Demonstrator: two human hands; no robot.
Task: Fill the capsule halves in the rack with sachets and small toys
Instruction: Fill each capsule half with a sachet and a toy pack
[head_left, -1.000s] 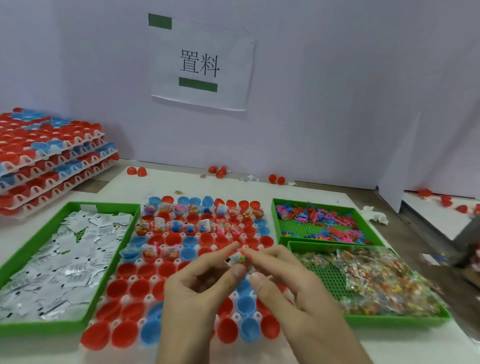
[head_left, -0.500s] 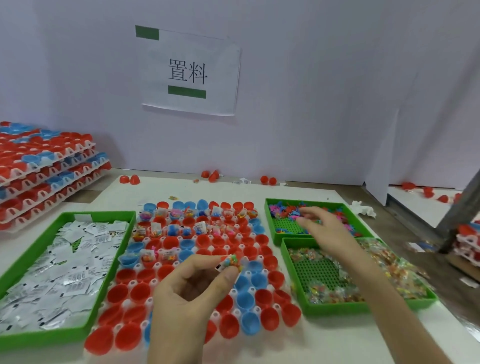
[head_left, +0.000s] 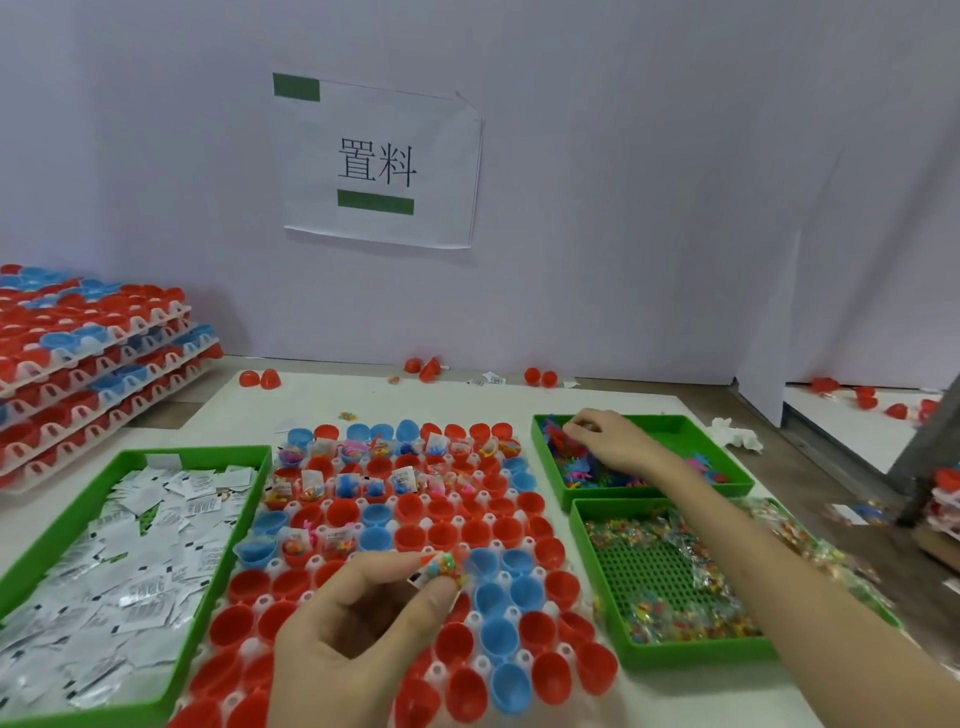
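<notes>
The left hand (head_left: 353, 639) hovers over the near middle of the rack (head_left: 265, 601), its grip closed on a small clear packet (head_left: 444, 566) of coloured bits, pinched between thumb and forefinger; the packet hangs above the rack's red and blue capsule halves (head_left: 441, 535) and, as far as the view shows, touches none of them; the halves stand mouth-up in rows, and those in the far rows of the rack carry filled contents (head_left: 311, 483) of white sachets and bright toys

The right hand (head_left: 608, 441) reaches into the toy tray (head_left: 675, 426), a green tray just right of the rack's far corner; its fingers curl down among the small toys (head_left: 571, 467), pink, blue and red; the fingers hide the tips, so whether this grip has caught a toy cannot be told

Right of the rack's near half, touching the toy tray, sits a second green tray, the packet tray (head_left: 691, 656), with clear packets of coloured bits heaped along its sides; left of the rack lies the sachet tray (head_left: 197, 453), also green, piled with white sachets (head_left: 130, 571)

All of this rests on a pale surface (head_left: 519, 405); behind the rack, near the wall, lie loose red halves (head_left: 260, 378); far left of the rack stands a stack of racks (head_left: 93, 364) loaded with red and blue halves; a paper sign (head_left: 379, 161) hangs on the wall above
</notes>
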